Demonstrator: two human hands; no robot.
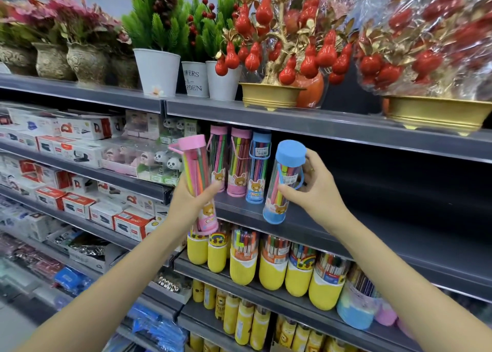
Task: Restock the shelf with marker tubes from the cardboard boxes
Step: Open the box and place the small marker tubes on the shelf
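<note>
The shelf [359,234] is a dark metal run, mostly bare to the right, with three marker tubes [241,162] standing upright at its left end. The cardboard boxes are not in view. The left hand [190,201] has its fingers curled round a pink tube [198,184], held tilted in front of the shelf edge. The right hand [315,184] pinches a blue tube [283,182] near its cap, base angled toward the bare space beside the standing row, apparently to extend that row rightward.
</note>
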